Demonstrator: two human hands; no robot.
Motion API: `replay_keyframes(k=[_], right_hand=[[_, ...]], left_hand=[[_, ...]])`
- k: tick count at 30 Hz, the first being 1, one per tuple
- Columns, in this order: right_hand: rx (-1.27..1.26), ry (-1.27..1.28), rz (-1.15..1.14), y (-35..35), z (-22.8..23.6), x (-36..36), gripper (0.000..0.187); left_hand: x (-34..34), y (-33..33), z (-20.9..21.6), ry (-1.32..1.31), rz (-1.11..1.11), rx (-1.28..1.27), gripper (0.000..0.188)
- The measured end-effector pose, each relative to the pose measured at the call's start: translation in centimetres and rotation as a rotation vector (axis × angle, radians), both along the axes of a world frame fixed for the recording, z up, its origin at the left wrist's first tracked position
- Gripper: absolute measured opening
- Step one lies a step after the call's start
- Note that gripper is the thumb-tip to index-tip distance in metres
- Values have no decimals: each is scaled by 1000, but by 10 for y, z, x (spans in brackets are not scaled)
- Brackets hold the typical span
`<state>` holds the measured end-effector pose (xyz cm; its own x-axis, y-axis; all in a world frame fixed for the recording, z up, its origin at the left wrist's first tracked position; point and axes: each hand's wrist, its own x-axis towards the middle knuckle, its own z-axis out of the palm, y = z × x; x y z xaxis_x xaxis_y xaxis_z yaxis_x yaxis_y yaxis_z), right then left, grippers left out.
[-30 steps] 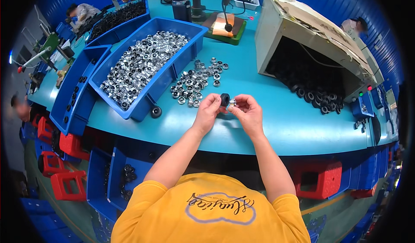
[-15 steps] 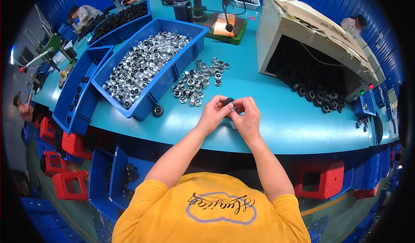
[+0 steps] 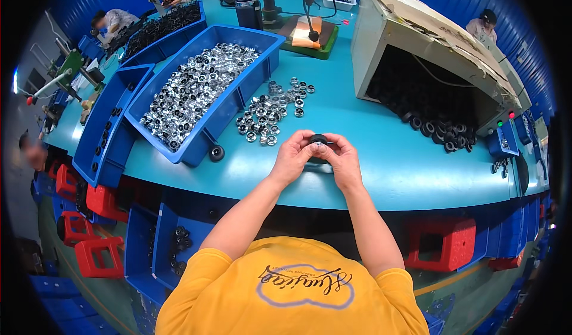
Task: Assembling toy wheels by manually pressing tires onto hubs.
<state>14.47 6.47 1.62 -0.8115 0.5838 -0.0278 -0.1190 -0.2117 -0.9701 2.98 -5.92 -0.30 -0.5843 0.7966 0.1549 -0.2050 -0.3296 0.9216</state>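
Observation:
Both hands meet just above the near part of the teal table and hold a small black rubber tyre (image 3: 318, 138). My left hand (image 3: 293, 159) grips its left side, with thumb and fingers closed on it. My right hand (image 3: 342, 159) pinches the right side, and the two thumbs come together at its near face. Whether a hub sits inside the tyre is hidden by the fingers. Beyond my left hand lies a loose group of silver wheel hubs (image 3: 265, 113) with dark centres. A black-tyred wheel (image 3: 216, 153) rests against the near end of a blue bin.
That blue bin (image 3: 255, 85) is heaped with silver hubs. A narrower blue tray (image 3: 112, 163) with a few black wheels stands left of it. On the right, black tyres (image 3: 438, 131) spill from an open pale box (image 3: 361, 67). A green-based press (image 3: 325, 54) stands behind. Other people work farther off.
My right hand has closed in toward the left, and both thumbs now meet on the tyre. The tyre has turned slightly. The hubs on the table lie as before.

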Motion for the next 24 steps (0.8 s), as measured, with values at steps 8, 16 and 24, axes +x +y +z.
replay_keyframes(k=[8,16,24], right_hand=[[194,-23,-144,-4,-26,-8,30],[-108,6,-1,-2,1,-8,34],[-162,33,22,-1,2,-10,33]], left_hand=[[8,3,-4,42,77,19,26],[8,4,4,48,88,5,26],[1,0,10,-102,-15,-35,30]])
